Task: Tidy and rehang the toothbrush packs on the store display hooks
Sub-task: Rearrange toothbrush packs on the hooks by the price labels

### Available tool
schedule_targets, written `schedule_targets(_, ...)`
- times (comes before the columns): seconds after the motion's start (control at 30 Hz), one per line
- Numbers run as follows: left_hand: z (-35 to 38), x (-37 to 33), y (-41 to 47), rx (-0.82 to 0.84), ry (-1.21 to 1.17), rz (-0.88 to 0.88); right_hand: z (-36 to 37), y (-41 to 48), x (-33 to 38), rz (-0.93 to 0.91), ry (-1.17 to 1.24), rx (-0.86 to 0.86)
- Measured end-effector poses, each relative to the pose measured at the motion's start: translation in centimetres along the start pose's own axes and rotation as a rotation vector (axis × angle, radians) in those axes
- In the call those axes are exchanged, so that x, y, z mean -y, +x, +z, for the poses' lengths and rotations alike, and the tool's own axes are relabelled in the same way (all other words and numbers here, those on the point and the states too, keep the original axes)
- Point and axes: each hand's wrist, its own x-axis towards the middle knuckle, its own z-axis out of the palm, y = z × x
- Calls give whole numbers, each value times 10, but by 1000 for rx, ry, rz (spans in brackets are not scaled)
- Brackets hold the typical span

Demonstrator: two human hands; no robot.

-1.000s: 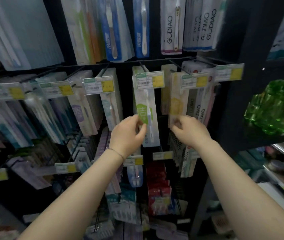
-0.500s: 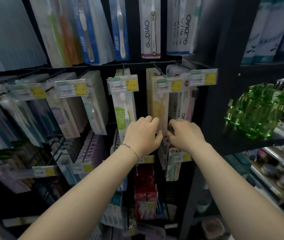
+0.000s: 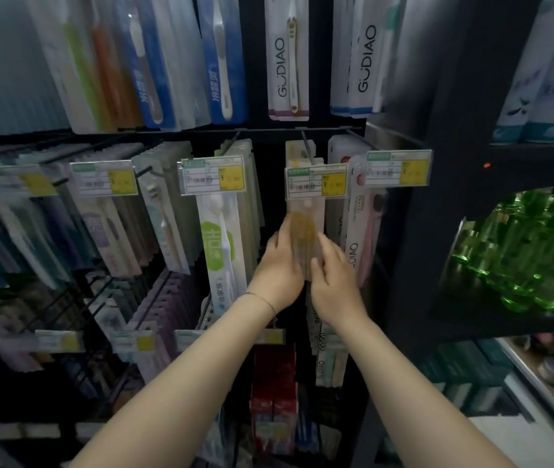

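A pale pack with a yellow round mark, the yellow toothbrush pack (image 3: 306, 228), hangs from a black display hook (image 3: 306, 146) in the middle row, under a price tag (image 3: 316, 181). My left hand (image 3: 282, 268) grips its lower left edge. My right hand (image 3: 333, 275) grips its lower right edge, fingers curled onto the front. Left of it hangs a white and green toothbrush pack (image 3: 223, 241). To the right hang white GUDIAO packs (image 3: 358, 238).
Rows of toothbrush packs fill the hooks to the left (image 3: 110, 224) and above (image 3: 287, 55). A black upright post (image 3: 451, 130) bounds the display on the right, with green bottles (image 3: 532, 255) on a shelf beyond. Red packs (image 3: 273, 383) hang below my hands.
My left hand has left the white and green pack and moved right onto the yellow pack. Both hands now hold that pack, a little higher. The view has shifted right.
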Motion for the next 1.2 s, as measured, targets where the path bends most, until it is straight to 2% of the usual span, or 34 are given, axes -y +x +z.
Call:
schedule_targets(0.07, 6, 2, 6, -13, -138, 11, 5, 2, -1, -10, 61, -4)
schedule_targets(0.23, 17, 8, 27, -9, -286, -11, 16, 26, -7, 33, 332, 9)
schedule_targets(0.37, 16, 2, 45, -70, -429, 15, 22, 43, -6, 68, 492, 9)
schedule_targets(0.53, 22, 3, 73, -136, -457, -66, 25, 69, -9, 103, 552, -10)
schedule_targets(0.73, 29, 6, 100, -139, -524, -197, 26, 97, -9, 211, 663, -46)
schedule_targets(0.97, 31, 6, 122, -170, -621, -300, 29, 120, -5, 439, 816, -25)
schedule_targets(1.1, 40, 19, 129, -200, -537, -360, 28, 115, 1, 344, 811, -58)
schedule_targets(1.2, 35, 20, 119, -204, -514, -345, 28, 108, 1, 228, 708, -72)
